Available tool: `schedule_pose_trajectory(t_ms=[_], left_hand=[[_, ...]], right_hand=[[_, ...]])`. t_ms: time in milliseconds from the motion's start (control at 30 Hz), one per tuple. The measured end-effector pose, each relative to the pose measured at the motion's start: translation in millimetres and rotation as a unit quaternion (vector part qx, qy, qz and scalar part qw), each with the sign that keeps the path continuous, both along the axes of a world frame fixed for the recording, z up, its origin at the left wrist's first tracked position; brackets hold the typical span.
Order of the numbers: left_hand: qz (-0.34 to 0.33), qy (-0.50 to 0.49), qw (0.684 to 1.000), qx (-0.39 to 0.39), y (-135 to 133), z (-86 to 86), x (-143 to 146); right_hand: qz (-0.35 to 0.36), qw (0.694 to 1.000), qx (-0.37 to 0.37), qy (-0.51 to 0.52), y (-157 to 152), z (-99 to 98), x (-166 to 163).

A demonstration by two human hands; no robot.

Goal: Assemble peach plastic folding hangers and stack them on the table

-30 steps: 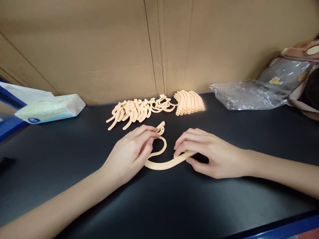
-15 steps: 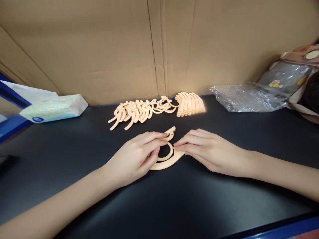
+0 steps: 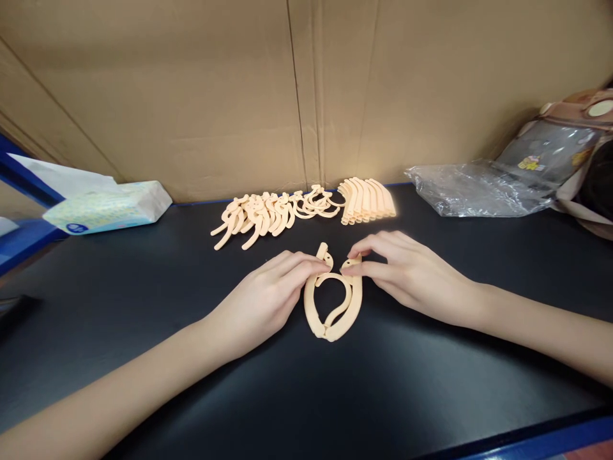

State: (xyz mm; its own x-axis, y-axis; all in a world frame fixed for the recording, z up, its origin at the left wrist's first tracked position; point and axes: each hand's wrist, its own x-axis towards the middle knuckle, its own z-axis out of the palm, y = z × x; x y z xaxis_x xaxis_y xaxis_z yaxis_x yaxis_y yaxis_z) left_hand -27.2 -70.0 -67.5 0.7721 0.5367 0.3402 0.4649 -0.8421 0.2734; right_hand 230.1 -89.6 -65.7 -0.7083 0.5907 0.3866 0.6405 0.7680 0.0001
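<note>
A beige plastic folding hanger [image 3: 353,313] lies on the black tabletop, its two curved arms folded up into a U with the round hook between them. The joint of the arms points toward me. My left hand [image 3: 275,294] pinches the upper end of the left arm, beside a small rounded tab with a hole. On the other side, my right hand [image 3: 412,275] grips the upper end of the right arm between thumb and fingers, by a matching tab. Fingertips partly cover both ends.
Behind the hands lie a pile of curved beige hanger arms [image 3: 256,217], several hooks [image 3: 316,203] and a neat stack of beige arms [image 3: 368,201]. A tissue pack [image 3: 110,207] is at left. Clear plastic bag [image 3: 474,188] and a transparent pouch [image 3: 541,147] stand right, before a cardboard wall [image 3: 215,96].
The hanger has turned so its joint faces me, and both arm ends now point away. My right hand has shifted slightly up and right, to the right arm's upper end.
</note>
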Motion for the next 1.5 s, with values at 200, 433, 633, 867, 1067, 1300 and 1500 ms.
schedule_pose_trajectory(t_ms=[200, 433, 633, 867, 1067, 1300, 1500], left_hand=[[0.013, 0.023, 1.0, 0.006, -3.4, 3.1, 1.6], [-0.007, 0.044, 0.999, -0.009, -7.5, 9.0, 3.3], [-0.012, 0.062, 0.998, -0.017, -8.7, 8.3, 2.4], [-0.025, 0.07, 0.997, -0.032, -6.2, 7.0, 0.4], [-0.025, 0.064, 0.997, -0.028, -6.8, 10.1, 1.8], [-0.007, 0.057, 0.998, 0.005, -7.7, 7.7, 1.4], [0.047, 0.029, 0.99, 0.133, -6.5, 9.0, -0.5]], right_hand=[[-0.057, 0.998, 0.018, 0.032, 1.4, -4.9, -2.1], [-0.076, 0.993, -0.036, 0.081, 0.7, -3.4, -3.7], [-0.013, 0.988, -0.107, 0.113, -2.3, 1.2, -4.0], [0.068, 0.969, -0.222, 0.079, -6.4, 1.1, -5.5], [-0.005, 0.953, -0.256, 0.16, -6.1, 1.9, -5.1], [-0.085, 0.952, -0.228, 0.188, 2.3, 2.6, -1.6], [-0.091, 0.878, -0.38, 0.276, 5.1, 3.9, -1.1]])
